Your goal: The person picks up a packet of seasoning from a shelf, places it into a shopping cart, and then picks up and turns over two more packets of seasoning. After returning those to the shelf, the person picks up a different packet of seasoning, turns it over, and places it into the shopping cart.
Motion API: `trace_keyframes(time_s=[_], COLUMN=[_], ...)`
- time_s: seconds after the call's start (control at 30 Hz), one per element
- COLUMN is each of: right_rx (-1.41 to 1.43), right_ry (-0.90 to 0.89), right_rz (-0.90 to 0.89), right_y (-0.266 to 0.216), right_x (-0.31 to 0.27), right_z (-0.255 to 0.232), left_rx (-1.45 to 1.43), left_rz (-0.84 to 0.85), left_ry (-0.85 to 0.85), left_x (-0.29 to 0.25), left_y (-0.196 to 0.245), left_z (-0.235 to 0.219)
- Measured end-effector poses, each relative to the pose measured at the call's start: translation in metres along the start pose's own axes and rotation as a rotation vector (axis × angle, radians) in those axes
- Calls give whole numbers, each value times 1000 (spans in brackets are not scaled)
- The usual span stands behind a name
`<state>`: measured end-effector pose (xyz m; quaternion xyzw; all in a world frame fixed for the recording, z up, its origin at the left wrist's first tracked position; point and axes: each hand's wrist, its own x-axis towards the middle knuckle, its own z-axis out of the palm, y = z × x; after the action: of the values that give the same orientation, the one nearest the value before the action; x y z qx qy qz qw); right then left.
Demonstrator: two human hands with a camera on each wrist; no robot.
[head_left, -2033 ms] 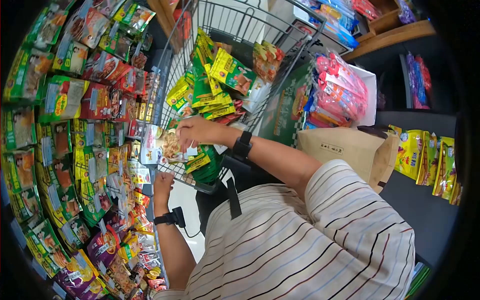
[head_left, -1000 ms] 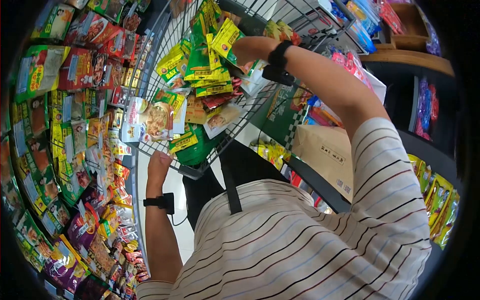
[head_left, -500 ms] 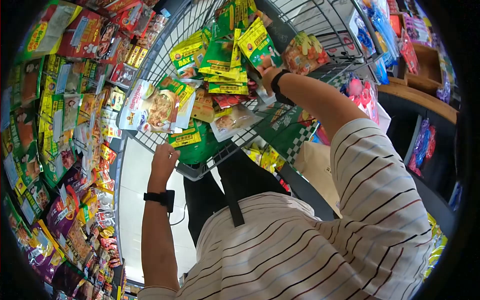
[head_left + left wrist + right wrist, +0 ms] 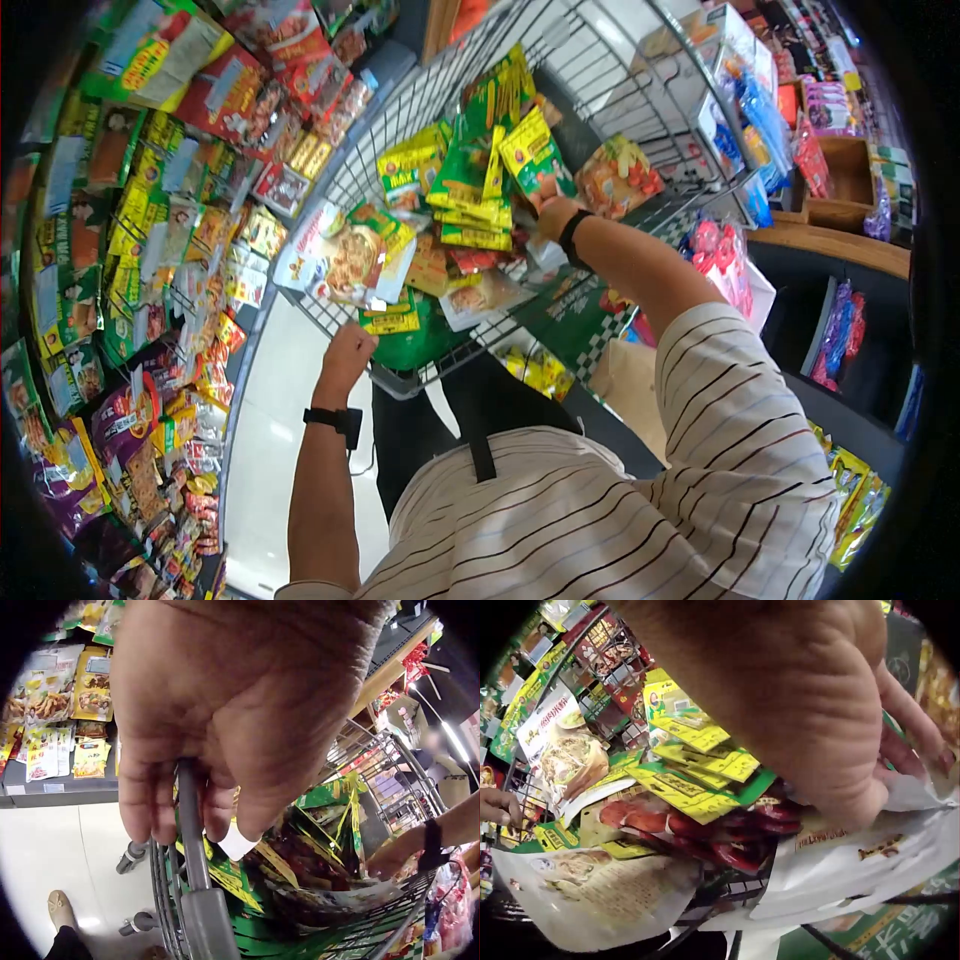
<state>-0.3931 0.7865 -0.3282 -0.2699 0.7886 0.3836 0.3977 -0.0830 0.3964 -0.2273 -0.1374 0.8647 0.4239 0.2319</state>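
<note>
Two hands, left hand (image 4: 347,352) gripping cart handle (image 4: 196,859), right hand (image 4: 556,215) among packets (image 4: 470,200), grip unclear

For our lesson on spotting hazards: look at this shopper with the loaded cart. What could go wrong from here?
1. The packets are heaped loosely in the cart; the right hand digging among them could tip some over the rim.
2. Only the left hand grips the cart handle, so the cart might roll or swing.
3. The cart sits close to the hanging packets on the shelf and could knock some off.

Packets (image 4: 470,215) lie in the cart (image 4: 620,90); hanging packets (image 4: 150,240) to its left — shelves (image 4: 840,220) right.
</note>
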Motion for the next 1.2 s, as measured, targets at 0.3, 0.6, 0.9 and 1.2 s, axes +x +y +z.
trace_keyframes(time_s=[0.3,0.6,0.9,1.2], right_rx=[-90,-156,-51,200], right_ry=[213,602,1011,1260], right_rz=[-221,-452,-743,-1047], right_y=[59,55,8,-29], right_x=[-139,-254,-386,-444], right_z=[-70,-116,-199,-265], left_rx=[238,61,78,-162], left_rz=[-42,123,651,517], left_ry=[-12,100,297,328], left_x=[-20,-54,-88,-128], left_y=[12,109,231,210], left_z=[-7,-67,-114,-121])
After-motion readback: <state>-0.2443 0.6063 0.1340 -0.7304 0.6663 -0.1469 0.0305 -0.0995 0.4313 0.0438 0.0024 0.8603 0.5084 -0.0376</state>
